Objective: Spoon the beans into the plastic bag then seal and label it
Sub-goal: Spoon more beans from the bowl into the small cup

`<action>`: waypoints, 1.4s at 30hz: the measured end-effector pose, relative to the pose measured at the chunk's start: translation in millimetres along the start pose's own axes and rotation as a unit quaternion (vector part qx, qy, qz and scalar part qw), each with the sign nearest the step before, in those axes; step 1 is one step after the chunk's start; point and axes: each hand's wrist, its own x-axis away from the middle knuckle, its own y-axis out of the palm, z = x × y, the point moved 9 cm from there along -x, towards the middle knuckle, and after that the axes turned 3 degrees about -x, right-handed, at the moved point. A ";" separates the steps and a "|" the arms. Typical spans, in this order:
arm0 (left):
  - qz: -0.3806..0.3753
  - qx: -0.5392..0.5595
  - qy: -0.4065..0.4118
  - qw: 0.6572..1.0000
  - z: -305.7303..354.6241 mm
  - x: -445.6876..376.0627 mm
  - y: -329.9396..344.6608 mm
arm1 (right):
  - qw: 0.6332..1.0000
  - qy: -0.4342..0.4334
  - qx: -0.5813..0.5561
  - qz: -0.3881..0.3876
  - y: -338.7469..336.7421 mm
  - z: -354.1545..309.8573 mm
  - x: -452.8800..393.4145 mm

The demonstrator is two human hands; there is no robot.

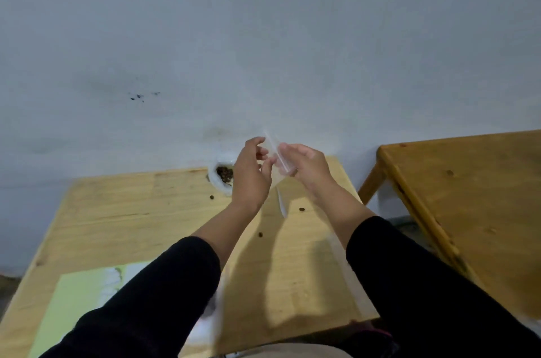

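Observation:
A small clear plastic bag [276, 154] is held up above the far edge of the light wooden table [123, 211]. My left hand [251, 173] pinches its left side and my right hand [304, 166] grips its right side. Behind my left hand a white bag of brown beans [224, 174] sits open at the table's back edge. Three loose beans lie on the table, one bean [301, 209] near a white spoon [281, 204] that is partly hidden under my hands.
A pale green sheet [79, 293] and white paper [205, 325] lie at the table's near left, partly under my sleeve. A second, darker wooden table [468, 199] stands to the right across a narrow gap. A grey wall rises right behind both.

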 end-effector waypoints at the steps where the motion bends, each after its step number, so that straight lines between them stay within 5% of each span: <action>1: -0.002 -0.001 0.001 1.000 -5.1 -2.8 -11.9 | 1.000 0.011 -0.011 -0.008 12.7 2.5 -1.5; 15: -0.039 0.013 0.017 0.999 -61.6 -8.9 -103.4 | 0.996 0.036 -0.050 -0.058 126.2 23.4 5.6; 42: -0.015 -0.048 -0.049 0.998 -44.8 -19.7 -57.4 | 0.991 -0.001 0.108 -0.072 78.2 18.3 -35.8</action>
